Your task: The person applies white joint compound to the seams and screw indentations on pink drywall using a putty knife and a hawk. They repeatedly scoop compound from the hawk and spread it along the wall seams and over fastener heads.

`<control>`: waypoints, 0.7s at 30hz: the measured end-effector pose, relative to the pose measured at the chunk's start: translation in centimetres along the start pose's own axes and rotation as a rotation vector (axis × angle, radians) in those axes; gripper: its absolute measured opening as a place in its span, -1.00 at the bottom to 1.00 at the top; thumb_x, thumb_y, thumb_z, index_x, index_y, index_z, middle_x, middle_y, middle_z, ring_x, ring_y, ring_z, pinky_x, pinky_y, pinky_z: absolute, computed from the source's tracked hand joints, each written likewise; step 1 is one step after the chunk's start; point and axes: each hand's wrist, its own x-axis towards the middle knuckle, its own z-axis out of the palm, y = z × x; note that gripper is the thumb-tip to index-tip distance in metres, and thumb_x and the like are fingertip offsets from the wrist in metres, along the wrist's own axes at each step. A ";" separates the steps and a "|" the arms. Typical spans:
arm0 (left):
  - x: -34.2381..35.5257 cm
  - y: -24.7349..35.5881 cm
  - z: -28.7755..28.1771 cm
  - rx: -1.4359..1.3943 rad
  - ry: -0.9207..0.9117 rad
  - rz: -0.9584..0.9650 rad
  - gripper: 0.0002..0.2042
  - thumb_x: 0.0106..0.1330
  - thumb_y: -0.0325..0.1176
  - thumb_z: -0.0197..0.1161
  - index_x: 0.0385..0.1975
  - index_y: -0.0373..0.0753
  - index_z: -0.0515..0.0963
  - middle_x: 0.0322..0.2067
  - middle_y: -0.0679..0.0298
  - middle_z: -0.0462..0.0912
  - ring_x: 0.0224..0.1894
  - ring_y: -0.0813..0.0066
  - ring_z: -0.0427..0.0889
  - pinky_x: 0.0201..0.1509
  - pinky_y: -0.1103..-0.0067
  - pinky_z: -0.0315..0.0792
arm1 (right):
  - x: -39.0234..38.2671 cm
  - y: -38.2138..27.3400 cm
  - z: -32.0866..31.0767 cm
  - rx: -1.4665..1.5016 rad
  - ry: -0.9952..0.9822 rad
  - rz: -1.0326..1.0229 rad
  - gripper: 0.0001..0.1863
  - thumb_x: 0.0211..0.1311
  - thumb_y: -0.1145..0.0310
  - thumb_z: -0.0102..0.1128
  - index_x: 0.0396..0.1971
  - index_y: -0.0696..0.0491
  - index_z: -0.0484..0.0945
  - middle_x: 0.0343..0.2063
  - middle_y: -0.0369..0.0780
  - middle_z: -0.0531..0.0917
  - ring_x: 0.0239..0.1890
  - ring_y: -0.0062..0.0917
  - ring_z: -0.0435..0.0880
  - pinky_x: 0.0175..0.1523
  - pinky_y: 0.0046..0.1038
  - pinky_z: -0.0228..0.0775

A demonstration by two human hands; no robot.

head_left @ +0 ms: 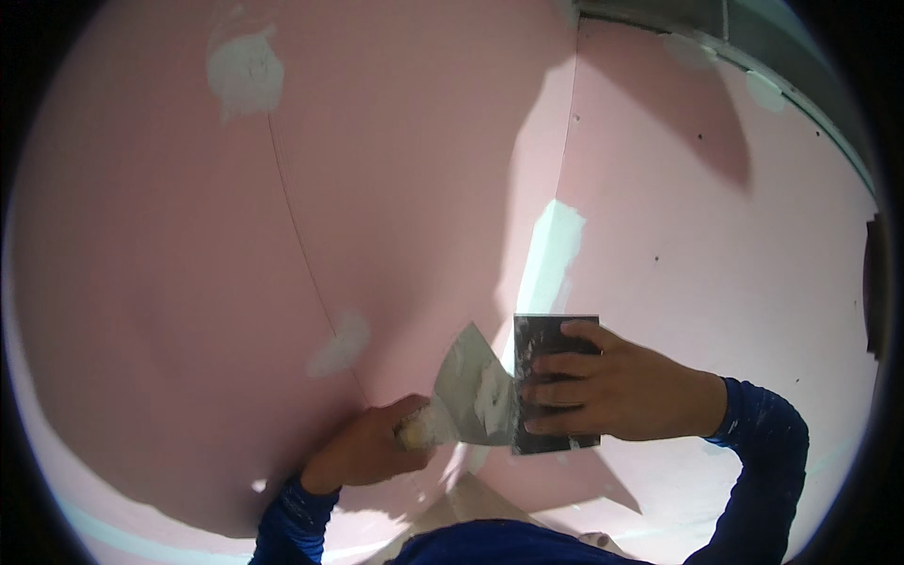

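My left hand (pixel 369 443) grips the handle of a putty knife (pixel 471 377), whose grey blade carries pale filler. My right hand (pixel 631 386) spreads its fingers over a dark rectangular plate (pixel 556 330), gripping it upright. The knife's blade meets the plate's left edge or overlaps it; I cannot tell which. Behind both tools runs the corner of pink boards, with a strip of pale filler (pixel 551 250) above the plate. The underside of the plate is hidden.
The pink left wall (pixel 160 217) has a thin seam and pale patches (pixel 245 75). The right wall (pixel 734 264) shows small dark fastener dots. A grey metal edge (pixel 772 66) runs along the upper right, and a dark object (pixel 874 282) sits at the far right rim.
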 end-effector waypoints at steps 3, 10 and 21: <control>0.2 0.0 0.0 0.017 -0.059 -0.109 -0.45 0.30 -0.23 0.43 0.27 -0.18 0.44 -0.33 0.15 0.68 -0.38 0.39 0.67 -0.23 0.46 0.59 | -1.0 1.2 -2.4 -0.068 -0.086 0.077 -0.57 0.28 0.40 0.35 0.10 -0.37 0.67 0.18 -0.42 0.65 0.37 -0.41 0.45 0.54 -0.11 0.06; 0.7 -0.3 0.5 -0.036 0.020 -0.133 -0.45 0.36 -0.07 0.27 0.29 -0.16 0.44 -0.21 0.06 0.76 -0.41 0.28 0.75 -0.26 0.31 0.65 | -4.6 14.8 -14.7 -0.134 0.955 0.402 -0.59 0.47 0.49 0.01 0.23 -0.01 0.63 0.02 -0.08 0.74 0.00 -0.26 0.70 0.09 -0.32 0.57; 0.9 -0.2 0.5 -0.121 0.023 -0.143 -0.53 0.34 -0.14 0.28 0.23 -0.09 0.49 -0.45 0.24 0.72 -0.51 0.35 0.69 -0.36 0.35 0.62 | 2.5 30.6 -27.3 -0.243 1.265 0.588 -0.46 0.41 0.41 -0.03 0.39 -0.01 0.45 0.17 0.07 0.63 0.22 -0.07 0.61 0.38 -0.24 0.38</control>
